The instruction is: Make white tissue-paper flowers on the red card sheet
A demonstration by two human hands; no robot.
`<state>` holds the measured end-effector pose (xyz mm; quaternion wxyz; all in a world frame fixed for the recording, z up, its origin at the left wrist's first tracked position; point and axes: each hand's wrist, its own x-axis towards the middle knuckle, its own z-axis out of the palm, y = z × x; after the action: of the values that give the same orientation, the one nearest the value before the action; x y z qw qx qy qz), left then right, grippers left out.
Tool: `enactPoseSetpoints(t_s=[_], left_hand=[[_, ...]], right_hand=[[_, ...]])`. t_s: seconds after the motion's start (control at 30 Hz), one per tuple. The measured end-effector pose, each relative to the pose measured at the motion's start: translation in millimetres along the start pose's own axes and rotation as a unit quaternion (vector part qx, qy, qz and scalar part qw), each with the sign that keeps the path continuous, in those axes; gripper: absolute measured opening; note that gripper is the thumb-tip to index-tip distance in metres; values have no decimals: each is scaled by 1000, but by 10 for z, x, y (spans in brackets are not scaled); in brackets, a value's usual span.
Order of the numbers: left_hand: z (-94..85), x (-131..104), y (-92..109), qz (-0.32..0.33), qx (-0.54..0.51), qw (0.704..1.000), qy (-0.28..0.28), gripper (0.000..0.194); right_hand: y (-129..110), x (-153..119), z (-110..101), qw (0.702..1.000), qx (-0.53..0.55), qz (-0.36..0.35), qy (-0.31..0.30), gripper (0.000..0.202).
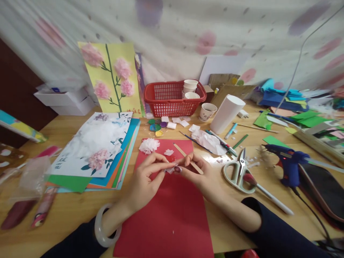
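Over a sheet of red paper (172,215), my left hand (146,175) and my right hand (200,175) meet fingertip to fingertip. Both pinch a small piece of white tissue paper (169,170), partly hidden by the fingers. Just beyond them on the red sheet lie a ruffled white paper flower (149,146) and a smaller white paper piece (169,152). Beside that piece is a small red lid or dish (172,158). A flat wooden stick (182,152) slants past my right fingers and partly under them.
Scissors (239,172), a red-tipped white stick (268,195) and a blue glue gun (291,161) lie to the right. Coloured paper (134,143) is stacked left. Behind stand a red basket (172,107), a paper cup (207,111), a white paper roll (227,114) and a yellow flower picture (107,79).
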<state>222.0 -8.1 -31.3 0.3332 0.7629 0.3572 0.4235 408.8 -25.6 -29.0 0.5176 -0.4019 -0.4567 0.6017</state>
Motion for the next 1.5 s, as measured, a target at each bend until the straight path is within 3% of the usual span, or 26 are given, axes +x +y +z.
enactPoseSetpoints(t_s=[0.33,0.7,0.9,1.1,1.33,1.5], left_hand=[[15,6,26,-13,-23,1000,9,21],[49,-30,20,-95,-94,991,17,19],[20,28,76,-167,-213,962,47,20],[74,45,84,-263,-225,938,9,21],[57,45,77,-220,-158,961,51,10],[68,6,42,-98,-29,992,77,13]], right_hand=[[18,-2,-9,1000,-9,5,-1,30],[39,13,-4,1000,-12,13,1,33],[55,16,-18,1000,-5,-1,4,34],[38,5,3,999,0,-20,25,36],[66,-13,11,998,-31,-32,33,35],[86,-15,21,999,-33,-27,20,36]])
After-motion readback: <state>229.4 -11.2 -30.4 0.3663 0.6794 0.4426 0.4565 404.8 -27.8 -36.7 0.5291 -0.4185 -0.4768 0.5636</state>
